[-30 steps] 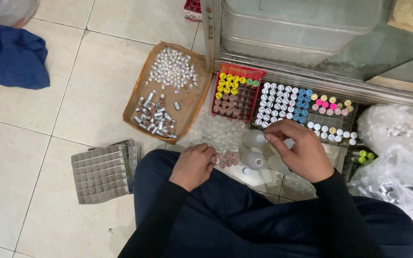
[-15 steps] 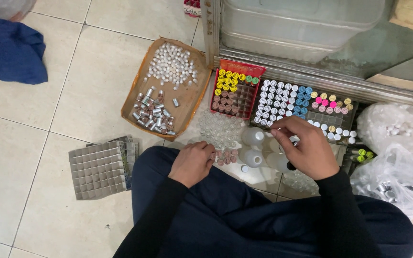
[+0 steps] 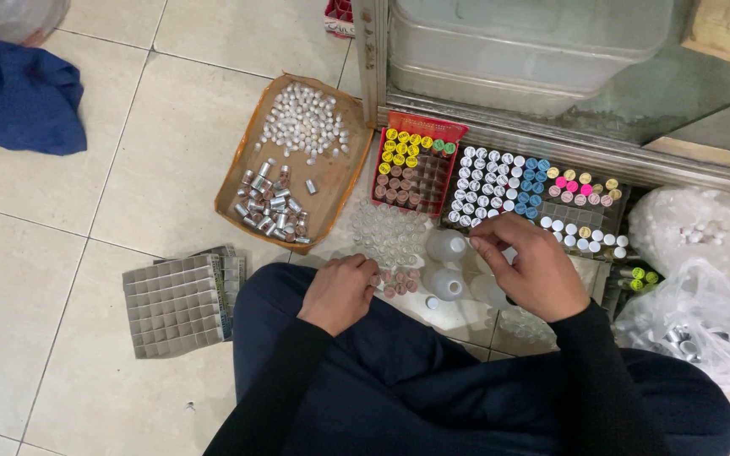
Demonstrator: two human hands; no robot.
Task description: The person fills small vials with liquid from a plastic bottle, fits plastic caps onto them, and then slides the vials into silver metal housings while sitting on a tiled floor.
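Observation:
I sit on the tiled floor in dark trousers. My left hand [image 3: 340, 291] rests curled on my knee, its fingertips against a cluster of small clear and pinkish vials [image 3: 392, 245]. My right hand [image 3: 527, 268] hovers over three white plastic bottles [image 3: 447, 247], with thumb and fingers pinched together just right of the nearest bottle's top. What the pinch holds is too small to make out. A red tray [image 3: 420, 165] of yellow-, green- and brown-capped vials stands beyond, beside rows of white-, blue-, pink- and yellow-capped vials [image 3: 500, 181].
A cardboard tray [image 3: 251, 165] holds white caps and metal sleeves. A grey grid divider [image 3: 175, 304] lies at my left knee. Clear bags [image 3: 703, 325] of parts sit at the right. A metal-framed cabinet [image 3: 551, 76] stands ahead, and blue cloth [image 3: 19, 97] lies far left.
My right hand has shifted slightly left, toward the nearest white bottle, with its fingers still pinched. My left hand has stayed on my knee by the vials.

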